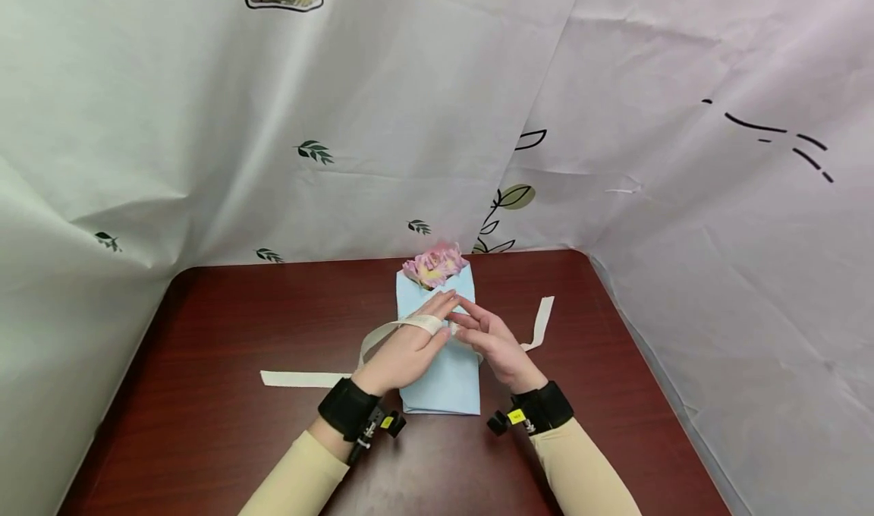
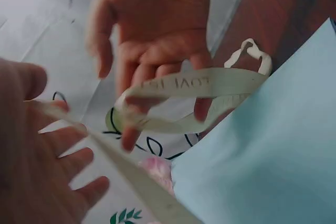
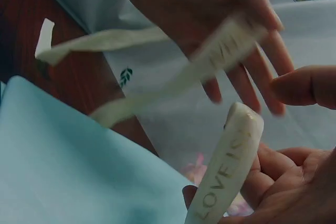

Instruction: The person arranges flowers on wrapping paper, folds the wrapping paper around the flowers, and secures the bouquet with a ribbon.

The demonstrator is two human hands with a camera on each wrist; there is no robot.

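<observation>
A cream ribbon [image 1: 305,379] with printed lettering is looped about both hands, above a pale blue wrapped packet [image 1: 440,383]. Pink flowers [image 1: 435,265] show at its top. My left hand [image 1: 408,353] has its fingers straight, and one strand crosses its back near the thumb. In the left wrist view, the fingers of my right hand [image 2: 163,40] bend through a ribbon loop [image 2: 178,83], with the thumb held apart. The right wrist view shows that loop standing in front of the bent fingers [image 3: 268,163]. Where the strands cross is hidden by the hands.
The packet lies on a dark red-brown table [image 1: 239,319]. One ribbon tail stretches left on the tabletop, and another ribbon end [image 1: 542,320] lies to the right. A pale printed cloth [image 1: 382,106] hangs behind the table and along its sides.
</observation>
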